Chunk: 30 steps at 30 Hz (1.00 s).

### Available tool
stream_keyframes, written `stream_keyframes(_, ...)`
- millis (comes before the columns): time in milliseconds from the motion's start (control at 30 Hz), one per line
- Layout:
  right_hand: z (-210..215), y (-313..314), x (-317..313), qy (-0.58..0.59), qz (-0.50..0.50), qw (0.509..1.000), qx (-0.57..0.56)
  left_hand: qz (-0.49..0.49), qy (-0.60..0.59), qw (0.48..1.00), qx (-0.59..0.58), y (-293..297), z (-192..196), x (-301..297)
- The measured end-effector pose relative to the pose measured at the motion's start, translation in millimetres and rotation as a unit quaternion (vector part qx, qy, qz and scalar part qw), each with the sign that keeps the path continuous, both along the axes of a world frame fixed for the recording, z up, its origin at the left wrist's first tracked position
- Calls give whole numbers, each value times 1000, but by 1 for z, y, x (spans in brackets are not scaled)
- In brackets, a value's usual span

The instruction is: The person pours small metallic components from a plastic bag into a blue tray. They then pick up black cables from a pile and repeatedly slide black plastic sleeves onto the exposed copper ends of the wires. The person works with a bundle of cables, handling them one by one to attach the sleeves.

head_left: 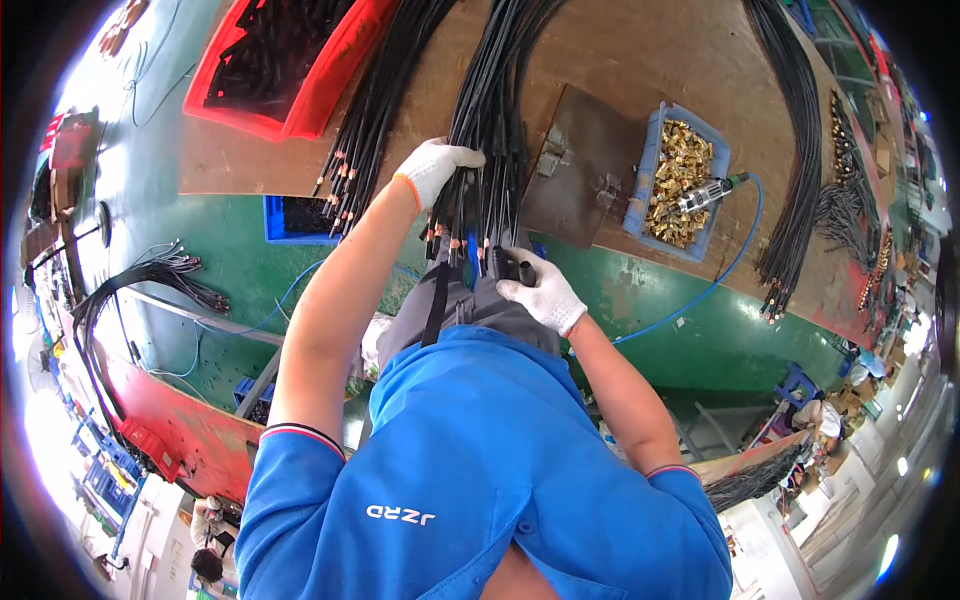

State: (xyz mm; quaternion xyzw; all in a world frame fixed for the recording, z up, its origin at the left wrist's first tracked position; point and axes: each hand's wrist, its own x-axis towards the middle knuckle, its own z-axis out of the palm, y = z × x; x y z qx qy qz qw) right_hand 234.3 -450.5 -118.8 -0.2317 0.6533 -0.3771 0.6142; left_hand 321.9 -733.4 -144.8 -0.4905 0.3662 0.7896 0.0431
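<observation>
My left hand [436,172], in a white knit glove, is closed around part of a bundle of black cables [497,95] near their ends. The cables hang over the table's front edge, with copper-coloured tips [455,246] above my lap. Just right of those tips, my gloved right hand [546,297] is closed on several short black sleeves [526,271]. One sleeve sticks out between thumb and fingers; the others lie close to the cable ends. Whether any sleeve touches a cable tip I cannot tell.
A red bin [310,95] of black pieces stands far left beside another cable bundle [385,110]. Right of my hands are a dark plate [580,170] and a blue-grey tray [640,190] of brass fittings, with an air tool [705,194] on top. More cables [795,150] lie at right.
</observation>
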Motion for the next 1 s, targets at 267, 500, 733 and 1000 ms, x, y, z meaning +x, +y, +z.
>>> stream_keyframes(267,15,12,8,39,60,997,-3,29,26,999,-17,9,-22,-1)
stream_keyframes(500,24,12,7,63,86,994,2,-4,21,999,-42,9,-10,0)
stream_keyframes(733,20,11,19,-7,-6,1000,4,-3,12,998,-57,10,-2,-1)
stream_keyframes(1000,7,-22,43,-104,-133,984,53,-9,-14,998,-59,9,5,-4)
